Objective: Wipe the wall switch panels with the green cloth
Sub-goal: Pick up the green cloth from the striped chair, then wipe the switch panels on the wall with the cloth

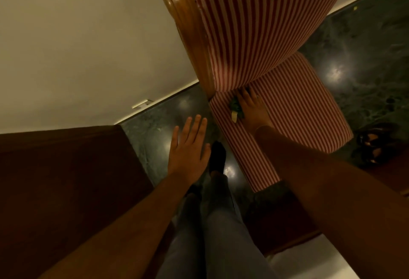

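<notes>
The green cloth (236,107) lies bunched on the seat of a red-and-white striped armchair (294,110), close to the backrest, with a pale tag at its near end. My right hand (252,108) rests on the seat right beside the cloth and touches it; whether the fingers grip it I cannot tell. My left hand (188,148) hovers flat over the dark floor, fingers spread, holding nothing. No wall switch panel is in view.
The armchair has a carved wooden frame (188,28) against a cream wall (77,35). Dark polished stone floor (365,61) surrounds it. A dark wooden surface (55,179) fills the left. Sandals (374,145) lie at the right. My legs in jeans (212,223) stand below.
</notes>
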{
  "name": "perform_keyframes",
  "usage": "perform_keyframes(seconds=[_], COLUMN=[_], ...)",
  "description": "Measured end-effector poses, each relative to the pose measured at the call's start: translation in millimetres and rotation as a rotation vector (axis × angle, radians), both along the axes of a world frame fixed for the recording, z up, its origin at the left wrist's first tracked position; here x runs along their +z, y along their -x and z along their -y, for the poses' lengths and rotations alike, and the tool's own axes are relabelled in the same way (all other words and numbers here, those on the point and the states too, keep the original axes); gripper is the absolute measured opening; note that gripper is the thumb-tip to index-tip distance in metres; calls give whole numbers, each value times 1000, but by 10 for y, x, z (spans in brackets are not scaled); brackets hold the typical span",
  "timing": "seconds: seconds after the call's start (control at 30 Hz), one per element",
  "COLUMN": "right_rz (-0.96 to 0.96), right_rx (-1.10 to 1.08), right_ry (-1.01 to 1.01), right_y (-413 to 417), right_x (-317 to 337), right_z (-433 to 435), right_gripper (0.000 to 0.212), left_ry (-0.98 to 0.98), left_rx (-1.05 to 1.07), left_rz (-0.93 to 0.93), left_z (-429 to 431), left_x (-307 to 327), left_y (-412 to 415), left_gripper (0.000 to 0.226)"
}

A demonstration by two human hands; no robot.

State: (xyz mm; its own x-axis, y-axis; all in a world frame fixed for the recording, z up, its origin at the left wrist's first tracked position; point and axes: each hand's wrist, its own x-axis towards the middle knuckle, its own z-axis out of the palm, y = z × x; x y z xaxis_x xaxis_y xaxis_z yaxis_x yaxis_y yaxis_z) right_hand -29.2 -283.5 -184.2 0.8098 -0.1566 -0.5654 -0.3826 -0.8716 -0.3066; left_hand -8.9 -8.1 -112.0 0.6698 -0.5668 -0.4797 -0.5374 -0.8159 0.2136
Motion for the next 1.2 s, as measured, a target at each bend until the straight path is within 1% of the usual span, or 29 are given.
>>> perform_keyframes(seconds=[0.17,0.23,0.33,0.4,0.47,0.53,0.63,0.7,0.77,0.87,0.93,1.03,1.13,1.2], right_rz=[-1,19,76,127,135,141,178,249,353,560,669,812,987,1088], right_rx=[-8,-16,-27,-47,13,129,217,197,148,89,55,16,19,65], right_ry=[-24,-43,-76,-75,-16,20,51,7,-55,-117,-192,-252,-317,-338], right_y=[135,207,274,276,254,202,8,-137,-252,-391,-522,-663,-806,-929], right_x=[258,433,724,941,1161,1451,1872,2145,2399,2768,3040,3473,3965,4319], right_z=[-100,-211,-412,-574,-707,-845,-1019,-1124,-1212,-1299,-1338,-1430,-1575,-1715], right_gripper=[77,80,83,79,73,74,78,83,89,97,99,94,79,78], left_ry=[-45,-53,-2,24,36,-6,-3,58,91,172,228,290,355,408], left_rx=[-23,-31,10,-4,-24,-14,67,108,132,179,221,280,361,413], left_rz=[17,36,42,96,144,111,161,268,330,502,582,734,848,916], left_z=[-61,-96,-158,-241,-319,-448,-571,-636,-670,-716,-766,-906,-1086,-1232], left_x=[35,97,301,527,742,1019,1436,1725,2002,2361,2610,2965,3356,3627], left_y=[36,25,-53,-113,-178,-229,-353,-448,-546,-694,-822,-964,-1096,-1173], left_gripper=[77,78,77,73,76,81,82,79,77,74,73,73,76,79])
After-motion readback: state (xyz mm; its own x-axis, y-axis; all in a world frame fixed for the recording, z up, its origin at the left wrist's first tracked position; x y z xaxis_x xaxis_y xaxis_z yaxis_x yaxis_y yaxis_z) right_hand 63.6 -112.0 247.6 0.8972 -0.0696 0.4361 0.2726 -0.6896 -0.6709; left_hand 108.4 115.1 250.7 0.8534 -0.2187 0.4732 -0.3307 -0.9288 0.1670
